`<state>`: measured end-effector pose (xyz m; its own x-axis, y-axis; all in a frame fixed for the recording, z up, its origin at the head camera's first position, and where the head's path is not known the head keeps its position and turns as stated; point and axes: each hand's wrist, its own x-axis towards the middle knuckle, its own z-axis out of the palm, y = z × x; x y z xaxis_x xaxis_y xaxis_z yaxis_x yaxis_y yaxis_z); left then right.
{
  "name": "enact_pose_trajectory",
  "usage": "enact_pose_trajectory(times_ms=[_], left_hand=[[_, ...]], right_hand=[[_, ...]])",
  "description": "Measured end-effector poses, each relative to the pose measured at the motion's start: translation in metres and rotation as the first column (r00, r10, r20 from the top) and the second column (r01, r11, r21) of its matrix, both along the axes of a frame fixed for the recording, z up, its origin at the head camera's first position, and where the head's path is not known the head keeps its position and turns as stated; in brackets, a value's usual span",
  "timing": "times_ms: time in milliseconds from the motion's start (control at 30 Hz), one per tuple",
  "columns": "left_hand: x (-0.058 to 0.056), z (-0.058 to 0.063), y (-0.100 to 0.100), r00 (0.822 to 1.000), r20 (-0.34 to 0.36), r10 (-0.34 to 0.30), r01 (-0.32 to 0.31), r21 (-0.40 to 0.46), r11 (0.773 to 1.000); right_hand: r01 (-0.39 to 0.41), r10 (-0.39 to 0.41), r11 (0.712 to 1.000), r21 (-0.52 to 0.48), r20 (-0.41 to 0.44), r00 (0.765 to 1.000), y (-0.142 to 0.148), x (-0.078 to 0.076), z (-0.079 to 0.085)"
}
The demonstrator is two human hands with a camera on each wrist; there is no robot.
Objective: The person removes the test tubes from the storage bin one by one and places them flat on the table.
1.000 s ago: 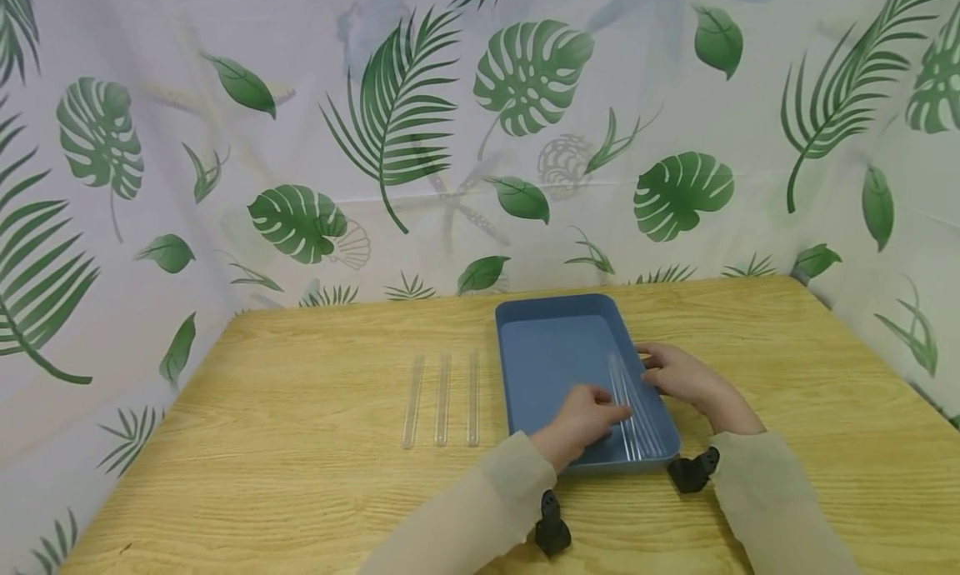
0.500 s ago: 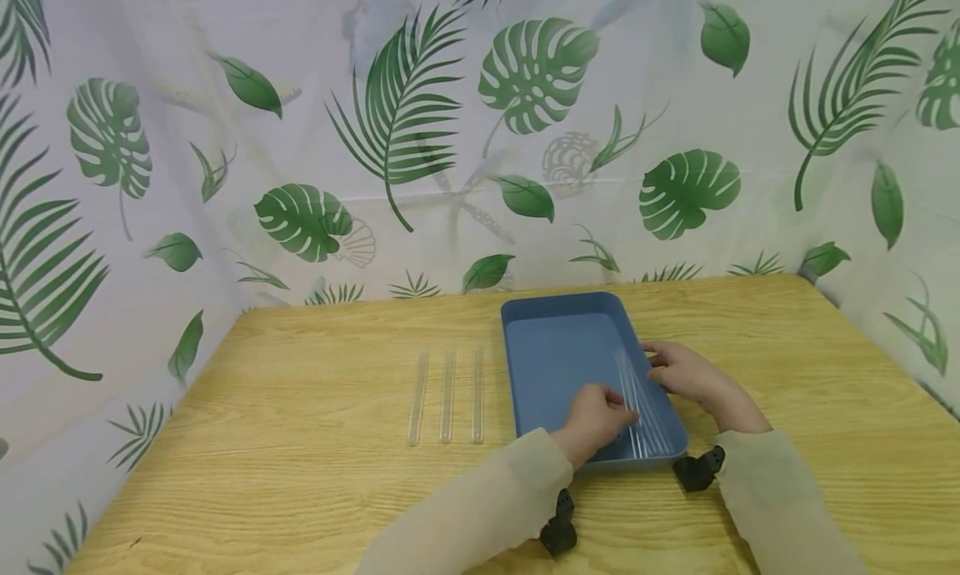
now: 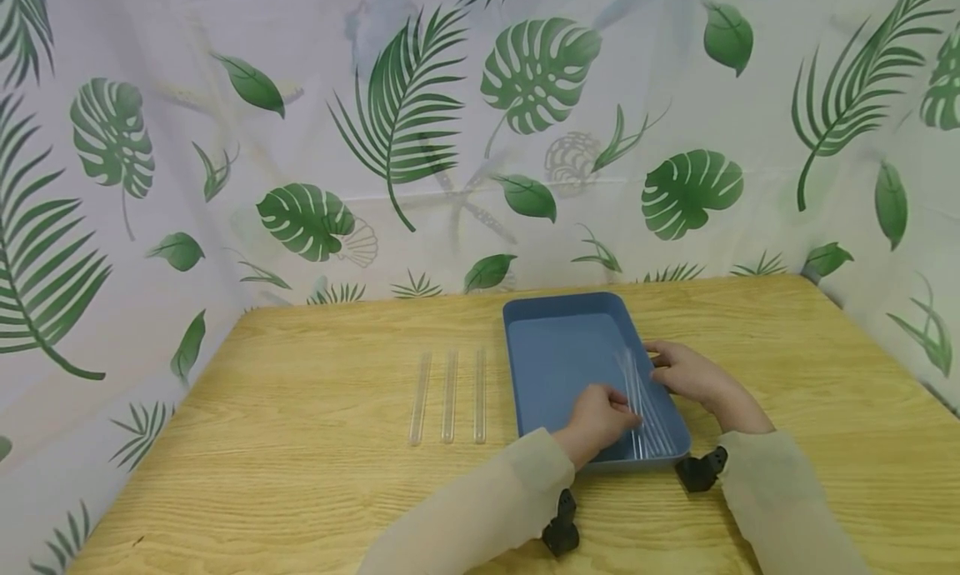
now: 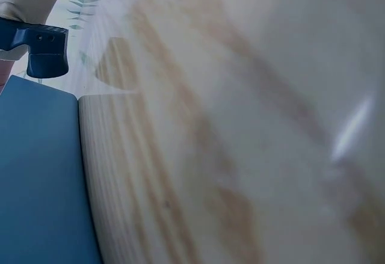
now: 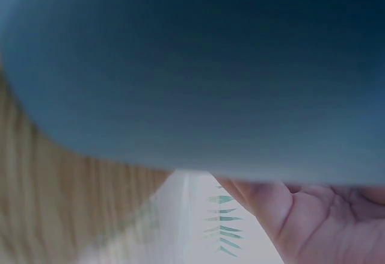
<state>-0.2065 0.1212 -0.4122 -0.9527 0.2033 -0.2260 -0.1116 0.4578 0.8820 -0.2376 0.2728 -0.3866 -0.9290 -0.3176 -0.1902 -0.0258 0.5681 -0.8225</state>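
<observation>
A blue rectangular tray (image 3: 558,362) stands on the table, with several clear test tubes (image 3: 658,429) lying lengthwise along its right side. My left hand (image 3: 600,421) reaches in over the near part of the tray and pinches one of these test tubes between thumb and fingers. Against the outside of the tray's right wall rests my right hand (image 3: 693,381), its fingertips right at the rim. The right wrist view has the tray's wall (image 5: 192,83) filling its upper part, and part of the right palm (image 5: 325,222) below. The left hand's fingers are outside the left wrist view.
Left of the tray, 3 more clear test tubes (image 3: 448,400) lie side by side on the wooden table (image 3: 300,475). A white cloth with green leaf prints (image 3: 450,142) hangs behind and at both sides. Black wrist cameras (image 3: 701,471) sit under both wrists.
The left thumb and fingers have come together on a test tube in the tray. The right hand stays at the tray's wall. The head view has shifted slightly.
</observation>
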Motion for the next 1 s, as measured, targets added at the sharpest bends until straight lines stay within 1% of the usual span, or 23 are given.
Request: enact_pose_trajectory(times_ms=[133, 300, 433, 567, 700, 833, 1000], left_hand=[[-0.0005, -0.0007, 0.0009, 1.000, 0.015, 0.004, -0.004, -0.006, 1.000], [-0.0010, -0.0007, 0.0011, 1.000, 0.020, -0.006, 0.005, 0.007, 1.000], [-0.0003, 0.0004, 0.0013, 1.000, 0.020, -0.014, 0.013, 0.052, 0.999], [0.0007, 0.0004, 0.0012, 0.999, 0.032, -0.009, 0.005, 0.126, 0.992], [0.0012, -0.0001, 0.0003, 0.998, 0.060, 0.004, -0.017, 0.210, 0.978], [0.0001, -0.0016, -0.0011, 0.997, 0.072, 0.018, -0.038, 0.282, 0.959], [-0.0012, -0.0007, -0.0046, 0.996, 0.086, 0.020, -0.049, 0.343, 0.938]], right_hand=[[-0.005, 0.005, 1.000, -0.009, 0.001, 1.000, 0.0002, 0.0001, 0.0000], [0.004, -0.003, 1.000, 0.008, -0.003, 1.000, 0.0007, 0.0010, 0.0008], [0.011, -0.010, 0.999, 0.032, -0.008, 1.000, 0.0015, 0.0020, 0.0009], [0.018, -0.017, 0.999, 0.040, -0.012, 1.000, 0.0015, 0.0032, 0.0004], [0.025, -0.025, 0.999, 0.027, -0.017, 1.000, 0.0003, 0.0037, -0.0001], [0.026, -0.026, 1.000, 0.011, -0.018, 1.000, -0.0007, 0.0037, 0.0004], [0.023, -0.023, 1.000, 0.007, -0.009, 1.000, -0.0010, 0.0029, 0.0017]])
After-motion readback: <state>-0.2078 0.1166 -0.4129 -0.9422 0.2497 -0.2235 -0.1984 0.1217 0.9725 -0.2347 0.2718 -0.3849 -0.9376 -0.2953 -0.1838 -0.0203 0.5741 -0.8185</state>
